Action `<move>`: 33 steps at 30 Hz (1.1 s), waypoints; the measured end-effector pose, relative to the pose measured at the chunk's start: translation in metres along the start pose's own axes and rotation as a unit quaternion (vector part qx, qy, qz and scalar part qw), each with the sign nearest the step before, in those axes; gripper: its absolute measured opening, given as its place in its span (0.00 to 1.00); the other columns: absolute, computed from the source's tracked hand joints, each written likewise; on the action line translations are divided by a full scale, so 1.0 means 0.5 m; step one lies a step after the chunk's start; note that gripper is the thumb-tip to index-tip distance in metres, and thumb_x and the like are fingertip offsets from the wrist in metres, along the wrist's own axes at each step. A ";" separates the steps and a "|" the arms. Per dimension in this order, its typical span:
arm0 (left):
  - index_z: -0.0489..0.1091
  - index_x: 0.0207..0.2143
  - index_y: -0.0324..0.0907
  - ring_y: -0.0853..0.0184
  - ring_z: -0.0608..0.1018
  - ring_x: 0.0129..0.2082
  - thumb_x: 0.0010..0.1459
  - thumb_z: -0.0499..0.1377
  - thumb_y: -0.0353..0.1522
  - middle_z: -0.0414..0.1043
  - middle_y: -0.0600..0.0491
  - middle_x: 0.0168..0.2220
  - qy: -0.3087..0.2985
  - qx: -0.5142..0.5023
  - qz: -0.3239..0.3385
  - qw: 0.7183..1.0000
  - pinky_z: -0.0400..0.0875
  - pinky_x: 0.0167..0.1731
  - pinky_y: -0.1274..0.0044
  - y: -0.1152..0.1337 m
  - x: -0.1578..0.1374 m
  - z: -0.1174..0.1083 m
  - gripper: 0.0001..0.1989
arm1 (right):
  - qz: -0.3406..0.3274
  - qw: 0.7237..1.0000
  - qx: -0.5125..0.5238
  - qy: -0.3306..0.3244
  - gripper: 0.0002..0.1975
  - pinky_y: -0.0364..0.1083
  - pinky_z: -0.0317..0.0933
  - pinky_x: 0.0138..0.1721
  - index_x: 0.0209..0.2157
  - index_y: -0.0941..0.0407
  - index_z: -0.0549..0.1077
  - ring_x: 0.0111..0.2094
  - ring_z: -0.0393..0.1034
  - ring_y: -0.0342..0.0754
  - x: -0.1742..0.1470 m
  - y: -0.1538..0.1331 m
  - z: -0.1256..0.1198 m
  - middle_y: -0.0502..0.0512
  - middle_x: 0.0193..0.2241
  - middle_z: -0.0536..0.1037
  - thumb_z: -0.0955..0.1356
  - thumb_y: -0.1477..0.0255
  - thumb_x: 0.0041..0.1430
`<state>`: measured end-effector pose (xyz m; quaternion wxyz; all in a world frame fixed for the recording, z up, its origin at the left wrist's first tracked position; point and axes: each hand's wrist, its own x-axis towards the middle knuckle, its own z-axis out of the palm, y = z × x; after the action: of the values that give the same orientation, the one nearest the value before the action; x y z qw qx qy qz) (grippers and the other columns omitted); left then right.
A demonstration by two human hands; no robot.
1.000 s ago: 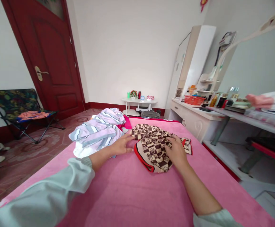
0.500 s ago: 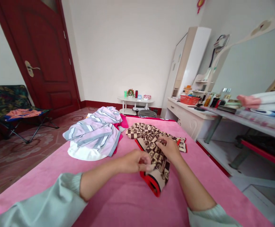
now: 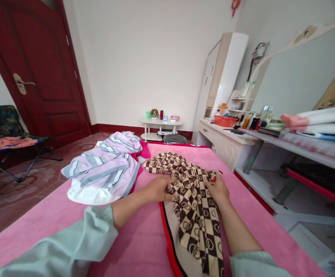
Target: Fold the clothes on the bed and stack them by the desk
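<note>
A brown-and-cream checked top (image 3: 196, 207) with red and black trim lies across the pink bed cover (image 3: 138, 246), its lower part stretching toward me. My left hand (image 3: 159, 188) is closed on its left edge, fingers curled into the gathered cloth. On the other side, my right hand (image 3: 219, 189) grips the fabric near a small red tag, the thumb on top and the other fingers partly hidden. Left of the top lies a heap of striped lilac, grey and white cloth (image 3: 106, 165), apart from both hands.
A folding chair (image 3: 11, 144) with an orange and blue cloth stands left by the red door (image 3: 46, 77). Beyond the bed is a small white table (image 3: 161, 122). A dressing table (image 3: 225, 140) with a red basket (image 3: 224, 121) and bottles is on the right.
The top's lower part has been opened out toward me and now lies longer and wider. My left hand has moved forward to its edge; my right hand has shifted outward. The view has turned slightly right.
</note>
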<state>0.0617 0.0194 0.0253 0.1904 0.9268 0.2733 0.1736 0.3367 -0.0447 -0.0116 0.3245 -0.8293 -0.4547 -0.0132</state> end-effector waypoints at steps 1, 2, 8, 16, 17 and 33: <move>0.70 0.48 0.41 0.56 0.72 0.48 0.45 0.66 0.39 0.72 0.46 0.46 -0.011 0.029 0.002 1.000 0.64 0.49 0.71 0.006 -0.003 0.004 0.27 | 0.007 1.000 -0.013 -0.016 0.37 0.53 0.61 0.46 0.62 0.57 0.52 0.51 0.66 0.58 0.000 -0.003 -0.001 0.65 0.52 0.68 0.64 0.60 0.53; 0.71 0.46 0.42 0.57 0.72 0.47 0.47 0.65 0.39 0.73 0.47 0.44 -0.017 0.053 0.000 0.998 0.65 0.48 0.72 0.015 -0.009 0.006 0.22 | 0.010 0.999 -0.029 -0.029 0.38 0.53 0.62 0.46 0.62 0.56 0.52 0.51 0.66 0.58 -0.001 -0.006 -0.002 0.65 0.52 0.68 0.65 0.60 0.52; 0.73 0.27 0.44 0.67 0.73 0.27 0.50 0.55 0.29 0.74 0.55 0.26 -0.091 0.105 -0.043 0.989 0.63 0.29 0.80 0.058 -0.095 -0.074 0.07 | -0.023 0.999 -0.006 -0.044 0.23 0.48 0.63 0.43 0.50 0.54 0.72 0.45 0.69 0.53 -0.012 -0.020 -0.004 0.59 0.49 0.72 0.66 0.67 0.51; 0.62 0.12 0.43 0.71 0.56 0.14 0.36 0.53 0.27 0.53 0.61 0.10 -0.312 0.102 -0.112 0.938 0.49 0.17 0.78 0.080 -0.293 -0.226 0.05 | -0.002 0.985 0.130 0.110 0.18 0.51 0.62 0.45 0.38 0.55 0.78 0.41 0.68 0.53 -0.031 -0.038 -0.006 0.59 0.40 0.74 0.65 0.61 0.51; 0.58 0.10 0.43 0.70 0.54 0.13 0.35 0.54 0.27 0.50 0.61 0.09 -0.352 0.115 -0.134 0.919 0.49 0.16 0.78 0.077 -0.308 -0.229 0.07 | -0.008 0.982 0.133 0.134 0.18 0.52 0.60 0.48 0.39 0.57 0.77 0.44 0.67 0.54 -0.029 -0.036 -0.004 0.61 0.41 0.73 0.64 0.61 0.51; 0.63 0.57 0.47 0.58 0.69 0.53 0.52 0.60 0.41 0.65 0.47 0.55 0.071 0.180 -0.225 0.955 0.62 0.52 0.71 -0.140 0.012 -0.093 0.29 | -0.006 0.999 0.029 -0.030 0.36 0.50 0.61 0.45 0.62 0.57 0.55 0.50 0.67 0.56 -0.015 -0.039 0.011 0.61 0.52 0.71 0.63 0.61 0.53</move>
<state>0.0158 0.0890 0.0355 0.0351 0.8452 0.5146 0.1396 0.3158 -0.0402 -0.0081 0.3344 -0.8169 -0.4695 0.0226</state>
